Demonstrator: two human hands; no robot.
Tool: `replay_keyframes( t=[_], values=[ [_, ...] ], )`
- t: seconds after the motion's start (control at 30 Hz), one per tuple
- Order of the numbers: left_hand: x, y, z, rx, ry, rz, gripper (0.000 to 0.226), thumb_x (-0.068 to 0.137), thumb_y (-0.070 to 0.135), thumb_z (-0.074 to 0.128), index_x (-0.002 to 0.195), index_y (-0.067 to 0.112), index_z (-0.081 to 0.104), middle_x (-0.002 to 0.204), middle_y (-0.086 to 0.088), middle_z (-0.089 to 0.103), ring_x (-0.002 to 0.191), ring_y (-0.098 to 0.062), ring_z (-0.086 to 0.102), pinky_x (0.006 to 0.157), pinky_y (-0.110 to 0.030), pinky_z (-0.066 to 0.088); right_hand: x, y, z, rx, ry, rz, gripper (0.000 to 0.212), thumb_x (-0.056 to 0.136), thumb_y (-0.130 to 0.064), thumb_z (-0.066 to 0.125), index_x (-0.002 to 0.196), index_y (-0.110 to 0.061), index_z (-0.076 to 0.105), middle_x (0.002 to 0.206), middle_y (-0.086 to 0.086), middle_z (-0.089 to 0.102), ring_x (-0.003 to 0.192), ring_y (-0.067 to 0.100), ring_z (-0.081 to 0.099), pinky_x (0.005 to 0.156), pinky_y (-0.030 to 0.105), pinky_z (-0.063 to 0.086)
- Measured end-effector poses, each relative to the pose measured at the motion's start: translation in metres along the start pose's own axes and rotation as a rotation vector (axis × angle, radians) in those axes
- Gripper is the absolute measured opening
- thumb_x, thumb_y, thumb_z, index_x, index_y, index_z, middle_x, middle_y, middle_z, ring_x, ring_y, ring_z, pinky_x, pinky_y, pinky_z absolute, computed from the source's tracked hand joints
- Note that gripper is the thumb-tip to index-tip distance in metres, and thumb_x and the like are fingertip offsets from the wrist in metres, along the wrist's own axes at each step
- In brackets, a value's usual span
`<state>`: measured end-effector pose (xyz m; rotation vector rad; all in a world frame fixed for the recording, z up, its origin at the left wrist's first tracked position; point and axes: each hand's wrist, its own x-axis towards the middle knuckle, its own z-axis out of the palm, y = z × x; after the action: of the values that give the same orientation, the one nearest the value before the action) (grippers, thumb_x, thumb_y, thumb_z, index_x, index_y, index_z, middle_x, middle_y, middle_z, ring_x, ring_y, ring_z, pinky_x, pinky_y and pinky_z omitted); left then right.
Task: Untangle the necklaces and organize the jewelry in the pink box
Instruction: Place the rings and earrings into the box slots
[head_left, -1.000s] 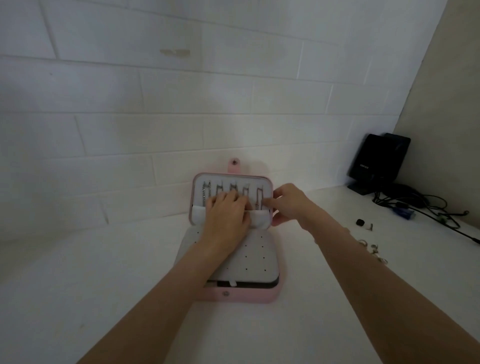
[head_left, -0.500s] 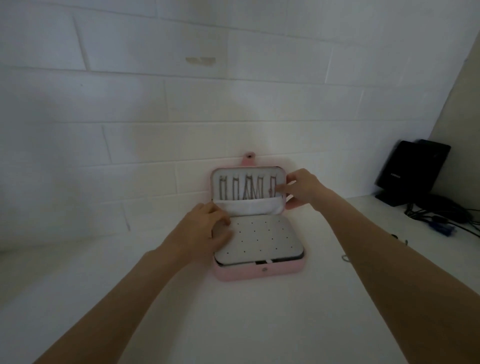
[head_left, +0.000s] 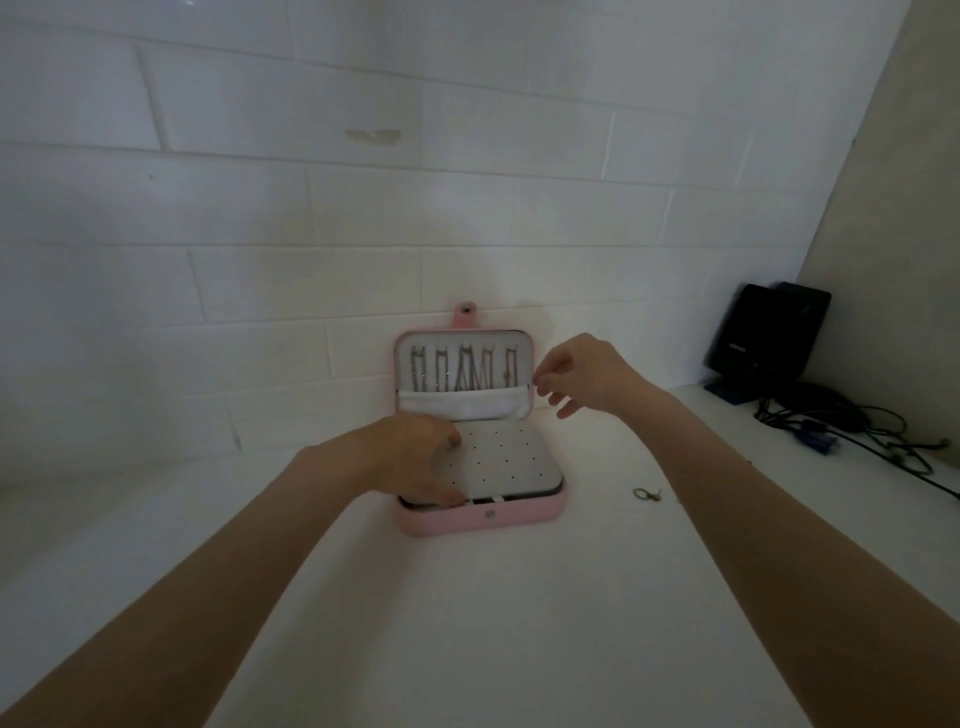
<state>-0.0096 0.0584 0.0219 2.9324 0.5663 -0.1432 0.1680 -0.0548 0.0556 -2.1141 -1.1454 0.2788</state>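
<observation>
The pink box (head_left: 480, 519) stands open on the white table, its lid leaning against the brick wall. Several necklaces (head_left: 464, 370) hang from hooks inside the lid, their lower ends tucked into a white pocket (head_left: 462, 404). A grey panel (head_left: 511, 462) dotted with small holes covers the base. My left hand (head_left: 415, 462) rests on the left part of that panel, thumb at its front edge. My right hand (head_left: 574, 376) hovers just right of the lid with relaxed, loosely bent fingers, holding nothing that I can see.
A small metal jewelry piece (head_left: 647, 493) lies on the table right of the box. At the far right stand a black device (head_left: 763, 343) and a tangle of cables (head_left: 862, 431) with a blue plug. The wall runs close behind the box.
My left hand dropped from the lid's pocket to the grey panel. My right hand let go of the lid's right edge and drew away to the right. The view shifted.
</observation>
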Motion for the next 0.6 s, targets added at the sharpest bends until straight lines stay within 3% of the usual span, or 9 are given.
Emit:
replay_keyframes(
  t=[0.1,0.2,0.27,0.37,0.43,0.5,0.6],
  values=[
    [-0.003,0.004,0.002,0.012,0.010,-0.008,0.071,0.083,0.046,0.062,0.141,0.020,0.033,0.144,0.001,0.039,0.128,-0.018,0.039,0.101,-0.026,0.033,-0.004,0.005,0.009,-0.175,-0.013,-0.088,0.030,0.092,0.001,0.044,0.114,-0.005,0.063,0.120,0.013,0.061,0.085,0.030,0.067,0.060,0.029,0.058],
    [-0.004,0.004,0.001,0.026,0.033,-0.005,0.069,0.082,0.048,0.063,0.140,0.021,0.036,0.142,0.000,0.041,0.126,-0.019,0.041,0.099,-0.026,0.035,-0.003,0.008,0.025,-0.333,-0.110,-0.089,0.046,0.093,0.002,0.036,0.138,-0.009,0.043,0.141,0.008,0.043,0.102,0.033,0.060,0.066,0.032,0.056],
    [-0.003,0.005,-0.001,0.058,0.030,-0.010,0.068,0.081,0.049,0.062,0.139,0.022,0.038,0.139,-0.001,0.044,0.123,-0.020,0.044,0.095,-0.026,0.036,-0.001,0.010,0.036,-0.466,-0.177,-0.103,0.051,0.094,-0.002,0.039,0.144,-0.009,0.031,0.147,0.005,0.030,0.112,0.032,0.053,0.074,0.035,0.054],
    [-0.003,0.008,-0.007,0.102,0.034,-0.008,0.061,0.079,0.051,0.063,0.132,0.024,0.046,0.124,-0.002,0.051,0.106,-0.018,0.048,0.085,-0.025,0.039,0.002,0.012,0.038,-0.526,-0.152,-0.162,0.049,0.094,-0.006,0.044,0.142,-0.008,0.033,0.148,0.005,0.028,0.119,0.029,0.047,0.087,0.033,0.045],
    [-0.002,0.005,-0.011,0.095,0.083,0.026,0.051,0.079,0.050,0.062,0.122,0.024,0.054,0.106,0.004,0.055,0.091,-0.013,0.048,0.076,-0.023,0.039,0.002,0.008,0.027,-0.425,-0.063,-0.187,0.041,0.094,-0.012,0.049,0.135,-0.007,0.045,0.141,0.009,0.037,0.115,0.027,0.050,0.088,0.031,0.042],
    [-0.001,-0.001,-0.017,-0.028,0.201,0.044,0.036,0.082,0.045,0.059,0.109,0.021,0.061,0.099,0.005,0.061,0.088,-0.014,0.054,0.075,-0.026,0.044,-0.001,0.001,0.013,-0.167,-0.034,-0.116,0.034,0.094,-0.024,0.053,0.124,-0.009,0.056,0.131,0.009,0.048,0.109,0.024,0.053,0.086,0.032,0.045],
    [0.005,-0.015,-0.019,-0.225,0.636,-0.031,0.025,0.091,0.029,0.052,0.104,0.010,0.063,0.095,-0.010,0.066,0.087,-0.027,0.061,0.068,-0.028,0.040,-0.011,-0.002,-0.005,0.309,-0.170,0.031,0.040,0.091,-0.045,0.051,0.116,-0.015,0.060,0.119,0.001,0.059,0.106,0.019,0.055,0.091,0.034,0.047]
  ],
)
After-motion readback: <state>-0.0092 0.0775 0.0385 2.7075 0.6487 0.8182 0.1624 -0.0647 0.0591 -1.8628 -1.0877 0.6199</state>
